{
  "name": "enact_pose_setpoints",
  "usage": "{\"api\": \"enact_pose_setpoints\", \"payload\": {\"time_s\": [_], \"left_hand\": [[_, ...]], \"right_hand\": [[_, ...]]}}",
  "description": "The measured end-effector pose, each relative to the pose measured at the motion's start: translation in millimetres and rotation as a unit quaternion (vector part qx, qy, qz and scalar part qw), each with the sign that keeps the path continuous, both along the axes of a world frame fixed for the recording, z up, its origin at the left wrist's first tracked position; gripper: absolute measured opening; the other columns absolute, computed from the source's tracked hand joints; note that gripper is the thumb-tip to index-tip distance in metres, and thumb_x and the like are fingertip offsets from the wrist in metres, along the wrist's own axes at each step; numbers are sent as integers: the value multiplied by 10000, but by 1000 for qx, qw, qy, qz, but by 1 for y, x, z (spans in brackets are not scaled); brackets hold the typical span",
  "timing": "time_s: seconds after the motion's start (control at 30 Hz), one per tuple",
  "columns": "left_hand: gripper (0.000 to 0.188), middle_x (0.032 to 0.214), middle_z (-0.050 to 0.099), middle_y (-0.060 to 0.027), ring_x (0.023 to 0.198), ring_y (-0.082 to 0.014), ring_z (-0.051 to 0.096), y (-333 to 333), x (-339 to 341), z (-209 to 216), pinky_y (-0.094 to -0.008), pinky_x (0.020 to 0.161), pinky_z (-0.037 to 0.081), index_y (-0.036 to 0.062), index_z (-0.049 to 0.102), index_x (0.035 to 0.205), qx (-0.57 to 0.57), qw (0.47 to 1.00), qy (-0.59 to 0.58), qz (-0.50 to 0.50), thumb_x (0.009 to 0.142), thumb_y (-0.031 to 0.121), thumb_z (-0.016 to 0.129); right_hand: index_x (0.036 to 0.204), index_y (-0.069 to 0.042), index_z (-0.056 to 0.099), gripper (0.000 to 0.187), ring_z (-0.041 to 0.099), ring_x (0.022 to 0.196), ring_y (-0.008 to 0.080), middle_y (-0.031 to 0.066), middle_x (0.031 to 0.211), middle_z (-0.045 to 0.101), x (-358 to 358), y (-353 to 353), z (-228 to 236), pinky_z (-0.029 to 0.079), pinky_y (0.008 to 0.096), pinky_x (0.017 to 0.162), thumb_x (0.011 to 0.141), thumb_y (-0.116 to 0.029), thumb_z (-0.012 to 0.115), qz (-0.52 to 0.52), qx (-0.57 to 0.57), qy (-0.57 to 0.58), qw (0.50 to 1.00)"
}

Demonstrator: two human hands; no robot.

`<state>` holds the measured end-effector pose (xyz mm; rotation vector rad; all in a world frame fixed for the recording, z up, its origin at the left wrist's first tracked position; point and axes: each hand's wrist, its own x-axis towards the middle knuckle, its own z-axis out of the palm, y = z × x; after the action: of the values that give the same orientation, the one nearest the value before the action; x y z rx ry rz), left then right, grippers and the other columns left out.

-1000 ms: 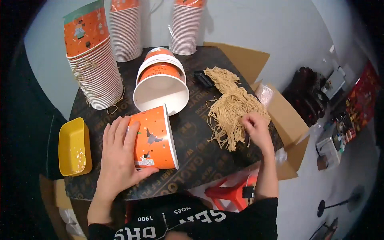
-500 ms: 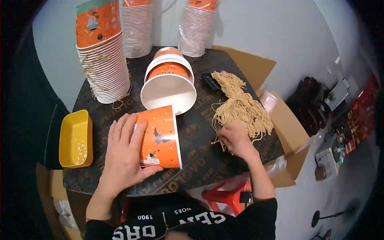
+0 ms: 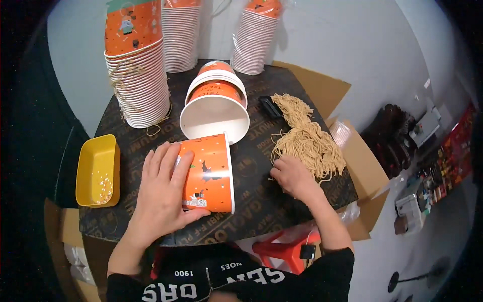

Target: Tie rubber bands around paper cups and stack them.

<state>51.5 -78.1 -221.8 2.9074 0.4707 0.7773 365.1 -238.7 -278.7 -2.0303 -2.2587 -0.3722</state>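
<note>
My left hand (image 3: 163, 194) is wrapped round an orange paper bucket (image 3: 214, 173) with bat pictures, lying on its side. The bucket's white rim faces right; its inside is hidden from here. At the right, my right hand (image 3: 293, 176) has its fingers bent and pinched together at the near-left edge of a bundle of tan cords (image 3: 314, 151). Cord strands reach its fingers, though the fingertips are partly hidden. Beyond the held bucket, a few nested orange-and-white buckets (image 3: 216, 117) lie on their side, the open mouth toward me.
A tall bucket stack (image 3: 143, 88) with cord loops stands at the back left of the dark table (image 3: 251, 221). Two wrapped stacks (image 3: 181, 40) rise behind. A yellow tray (image 3: 116, 171) with small white bits sits left. An open cardboard box (image 3: 365, 171) adjoins the right edge; a red stool (image 3: 287, 251) stands below.
The whole view has shifted slightly. My right hand has drawn a little left and nearer to me relative to the cord bundle. My left hand keeps its hold on the bucket.
</note>
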Motion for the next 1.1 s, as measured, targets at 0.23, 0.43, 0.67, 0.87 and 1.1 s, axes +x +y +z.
{"api": "enact_pose_setpoints", "payload": {"time_s": [0.23, 0.43, 0.67, 0.87, 1.1], "left_hand": [[1036, 1399, 396, -258, 1324, -457, 368, -2, 2, 5, -605, 1098, 285, 2, 401, 1398, 0, 1000, 11, 0, 580, 414, 886], [1013, 1389, 401, -248, 1320, -436, 368, -1, -1, 3, -595, 1095, 287, -8, 423, 1378, 11, 1000, 4, 1, 585, 426, 879], [1011, 1388, 396, -245, 1316, -433, 367, -1, -1, 2, -599, 1085, 292, -11, 426, 1369, 13, 1000, -4, -5, 583, 441, 875], [1001, 1386, 393, -257, 1309, -449, 367, -6, -1, 4, -603, 1081, 292, -15, 421, 1372, 21, 1000, -3, 14, 599, 439, 867], [896, 1363, 392, -298, 1230, -450, 409, -38, -3, 4, -535, 965, 354, -34, 418, 1380, 30, 997, -9, 75, 673, 324, 839]], "right_hand": [[807, -62, 565, 121, 550, 906, 301, 105, 888, 566, -3, 4, -6, 468, 397, 793, 738, -54, 665, -17, 41, 97, 994], [850, -46, 557, 163, 579, 962, 321, 123, 987, 606, -43, 11, 10, 467, 404, 840, 747, 30, 658, 24, 180, 211, 961], [962, -11, 571, 143, 601, 694, 198, 100, 843, 591, -83, 7, 7, 488, 283, 626, 849, 68, 608, -6, 196, 446, 873], [990, -4, 606, 163, 565, 638, 177, 87, 797, 599, -140, -11, 16, 455, 276, 571, 847, 69, 629, 99, 254, 514, 813], [1399, 25, 329, 583, 526, 678, 99, 41, 789, 564, -165, -9, 12, 448, 227, 637, 863, 103, 544, 21, 277, 611, 741]]}}
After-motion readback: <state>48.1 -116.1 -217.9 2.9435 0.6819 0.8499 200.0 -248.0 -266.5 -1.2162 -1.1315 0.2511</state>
